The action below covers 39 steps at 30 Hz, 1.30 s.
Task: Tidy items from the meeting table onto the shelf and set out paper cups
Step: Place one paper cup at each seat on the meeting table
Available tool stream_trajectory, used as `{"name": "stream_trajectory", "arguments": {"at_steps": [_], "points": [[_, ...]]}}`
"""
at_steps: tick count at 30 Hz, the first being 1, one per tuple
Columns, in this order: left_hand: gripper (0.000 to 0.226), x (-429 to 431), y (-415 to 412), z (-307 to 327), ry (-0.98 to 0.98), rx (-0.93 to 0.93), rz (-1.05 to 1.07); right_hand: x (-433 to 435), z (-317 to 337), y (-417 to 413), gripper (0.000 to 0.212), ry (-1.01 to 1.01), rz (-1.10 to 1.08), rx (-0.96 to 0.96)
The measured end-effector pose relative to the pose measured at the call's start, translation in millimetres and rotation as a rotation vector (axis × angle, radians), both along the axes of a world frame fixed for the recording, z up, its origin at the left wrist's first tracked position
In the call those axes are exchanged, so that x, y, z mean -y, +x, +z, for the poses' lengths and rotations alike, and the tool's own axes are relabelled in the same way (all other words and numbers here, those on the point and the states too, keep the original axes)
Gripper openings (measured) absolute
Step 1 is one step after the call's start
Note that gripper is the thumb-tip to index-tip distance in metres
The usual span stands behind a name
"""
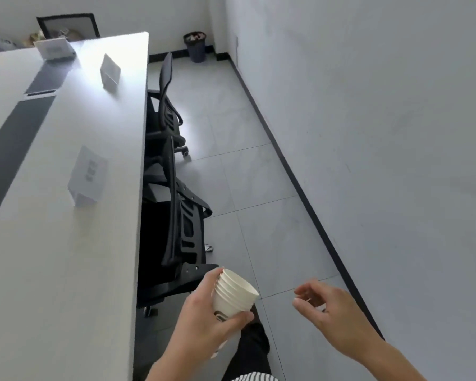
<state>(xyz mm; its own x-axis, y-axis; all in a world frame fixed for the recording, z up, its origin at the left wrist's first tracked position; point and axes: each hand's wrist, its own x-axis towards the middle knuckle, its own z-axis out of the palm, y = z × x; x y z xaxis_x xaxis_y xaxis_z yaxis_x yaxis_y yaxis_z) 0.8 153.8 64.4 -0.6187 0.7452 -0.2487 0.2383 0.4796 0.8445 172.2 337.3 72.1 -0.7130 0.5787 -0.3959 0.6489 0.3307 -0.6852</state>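
Stack of paper cups [235, 294], nested, tilted with mouths to the right, held over the floor just off the table [66, 243] edge. Left hand [204, 320] wraps it, fingers clamped round the sides. Right hand [331, 312] nearby, apart from the stack, empty, fingers loosely curled and spread. Black chairs [176, 215] tucked against the table; name cards [90, 177] standing on top.

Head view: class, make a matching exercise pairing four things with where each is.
Things:
1. cups
2. bin
3. chairs
4. right hand

Places:
A. in the far corner, on the floor
B. pushed in at the table edge
C. in the left hand
D. open, holding nothing

Pairs: 1-C, 2-A, 3-B, 4-D
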Motion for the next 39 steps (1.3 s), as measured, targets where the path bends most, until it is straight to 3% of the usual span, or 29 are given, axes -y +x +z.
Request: {"name": "stream_trajectory", "arguments": {"at_steps": [6, 14, 18, 22, 31, 35, 39], "points": [[0.075, -110, -86, -7, -0.009, 0.002, -0.045, -100, 2, -78, 0.014, 0.057, -0.023, 0.048], [0.086, -250, -207, 33, -0.011, -0.101, -0.174, -218, 42, -190, 0.019, 0.127, -0.053, -0.013], [0.079, -299, -257, 33, -0.003, -0.102, -0.163, -271, 35, -240, 0.023, 0.117, 0.012, 0.067], [0.080, -350, -312, 18, -0.036, -0.098, -0.108, -342, 24, -302, 0.031, 0.128, 0.140, 0.137], [0.081, -489, -452, 38, -0.023, -0.125, 0.129, -512, 30, -510, 0.036, 0.189, 0.401, 0.044], [0.082, -506, -499, 43, -0.016, -0.145, 0.266, -545, 40, -608, 0.036, 0.189, 0.603, -0.011], [0.080, -504, -543, 38, -0.027, -0.142, 0.407, -550, 40, -695, 0.028, 0.057, 0.703, -0.097]]}}
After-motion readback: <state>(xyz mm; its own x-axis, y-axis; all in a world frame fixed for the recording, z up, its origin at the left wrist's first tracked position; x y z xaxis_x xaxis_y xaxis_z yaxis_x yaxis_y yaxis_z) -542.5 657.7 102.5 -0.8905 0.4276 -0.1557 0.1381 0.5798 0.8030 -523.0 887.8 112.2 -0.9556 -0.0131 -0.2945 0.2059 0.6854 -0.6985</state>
